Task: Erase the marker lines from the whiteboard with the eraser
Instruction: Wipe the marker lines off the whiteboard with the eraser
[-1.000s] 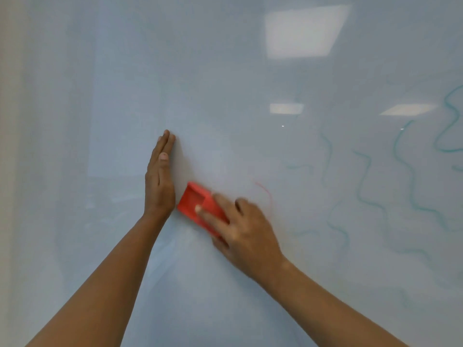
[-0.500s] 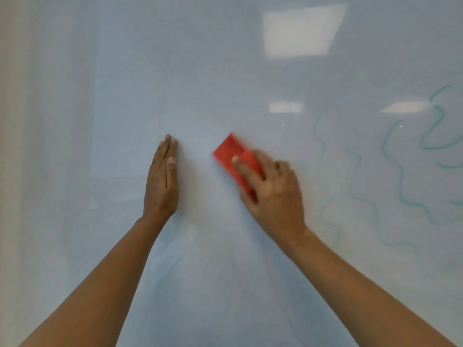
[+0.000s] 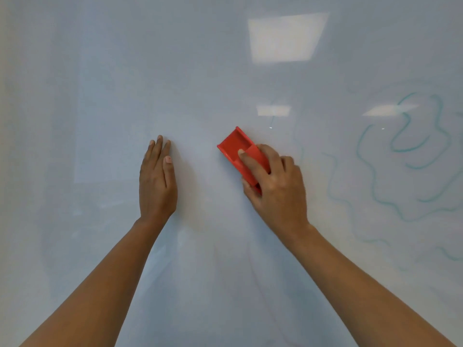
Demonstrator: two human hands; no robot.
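A glossy whiteboard (image 3: 225,71) fills the view. My right hand (image 3: 275,186) grips a red eraser (image 3: 236,146) and presses it flat on the board near the middle, its free end pointing up and left. My left hand (image 3: 156,181) lies flat on the board to the left of the eraser, fingers straight and close together, holding nothing. Teal wavy marker lines (image 3: 375,176) cover the right part of the board. Fainter, partly wiped teal strokes (image 3: 332,176) run just right of my right hand.
Reflections of ceiling lights (image 3: 285,37) glare on the upper board. A pale wall strip (image 3: 2,171) borders the far left edge. More teal lines (image 3: 448,254) reach the lower right edge.
My right hand swept the eraser from low beside my left hand up and to the right. A short red mark seen earlier is gone. My left hand stayed flat on the board.
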